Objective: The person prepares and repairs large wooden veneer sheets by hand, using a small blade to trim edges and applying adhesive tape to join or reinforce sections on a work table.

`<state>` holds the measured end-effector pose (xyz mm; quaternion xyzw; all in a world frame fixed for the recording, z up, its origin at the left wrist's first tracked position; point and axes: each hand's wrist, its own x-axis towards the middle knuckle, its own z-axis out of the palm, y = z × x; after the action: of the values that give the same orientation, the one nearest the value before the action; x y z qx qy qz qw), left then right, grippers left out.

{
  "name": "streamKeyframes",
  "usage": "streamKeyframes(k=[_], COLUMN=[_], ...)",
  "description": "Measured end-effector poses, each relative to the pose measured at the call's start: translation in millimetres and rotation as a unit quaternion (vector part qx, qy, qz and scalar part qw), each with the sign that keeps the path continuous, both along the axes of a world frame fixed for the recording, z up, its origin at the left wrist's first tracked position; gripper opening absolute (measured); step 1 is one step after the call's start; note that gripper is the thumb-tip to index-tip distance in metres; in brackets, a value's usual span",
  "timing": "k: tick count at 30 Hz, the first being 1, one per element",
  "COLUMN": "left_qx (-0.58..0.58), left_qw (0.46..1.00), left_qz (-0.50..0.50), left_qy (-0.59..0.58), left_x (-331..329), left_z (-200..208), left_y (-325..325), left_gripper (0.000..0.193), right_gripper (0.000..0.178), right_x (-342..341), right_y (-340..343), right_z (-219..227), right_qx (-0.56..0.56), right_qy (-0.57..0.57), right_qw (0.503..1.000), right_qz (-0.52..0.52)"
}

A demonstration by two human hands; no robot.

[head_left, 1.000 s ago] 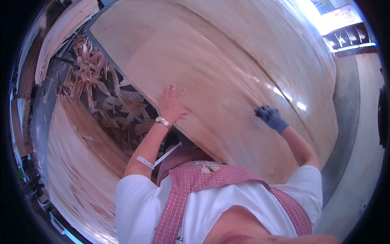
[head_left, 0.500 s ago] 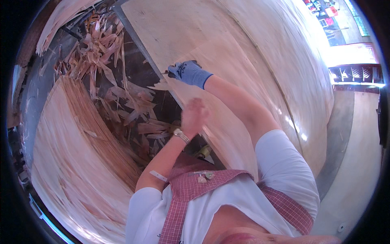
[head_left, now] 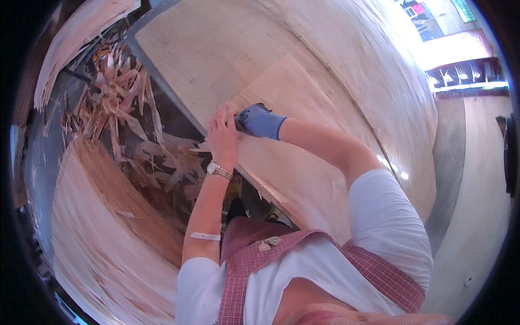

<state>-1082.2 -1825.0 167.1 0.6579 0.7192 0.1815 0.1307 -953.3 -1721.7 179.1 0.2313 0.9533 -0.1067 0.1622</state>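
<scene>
"Where's the pale wood sheet (head_left: 303, 162)?"
"Spread before us, its torn edge (head_left: 271, 196) near the wood scraps (head_left: 115, 100). Our bare left hand (head_left: 223, 135) looks open, fingers extended; our gloved right hand (head_left: 260, 122) curls just beside it. We can't tell whether it grips anything."
"How do we work well?"
"Best we press lightly, minding splinters."

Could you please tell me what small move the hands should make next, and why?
Perhaps the left hand should pull away the torn scrap, since it appears to stick out past the edge of the wood sheet, close beside that hand.
</scene>
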Motion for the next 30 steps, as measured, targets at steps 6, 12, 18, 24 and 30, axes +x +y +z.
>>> streamKeyframes(k=[6, 12, 18, 24, 30], left_qx=[0.001, 0.007, -0.098, -0.046, -0.175], left_qw=[0.999, 0.991, 0.976, 0.965, 0.934], left_qz=[-0.035, -0.123, -0.155, -0.255, -0.229], left_qy=[-0.028, -0.057, 0.115, 0.035, 0.210], left_x=[27.2, 96.4, 117.6, 223.9, 244.1], left_z=[2.0, 26.8, 17.3, -4.4, 9.7], left_y=[14.7, 48.9, 59.0, 67.4, 69.2], left_gripper=[0.121, 0.125, 0.127, 0.124, 0.120], right_gripper=[0.015, 0.020, 0.023, 0.024, 0.020], right_x=[66.5, 83.8, 236.8, 296.7, 437.1], right_y=[27.5, 34.9, 57.2, 44.5, -56.7], right_z=[4.8, -26.1, -2.2, -26.8, -3.4], right_qx=[-0.018, 0.049, -0.025, 0.010, -0.020], right_qy=[0.041, -0.088, 0.049, 0.083, 0.010], right_qw=[0.999, 0.994, 0.992, 0.983, 0.942], right_qz=[-0.028, 0.043, -0.115, -0.163, -0.336])
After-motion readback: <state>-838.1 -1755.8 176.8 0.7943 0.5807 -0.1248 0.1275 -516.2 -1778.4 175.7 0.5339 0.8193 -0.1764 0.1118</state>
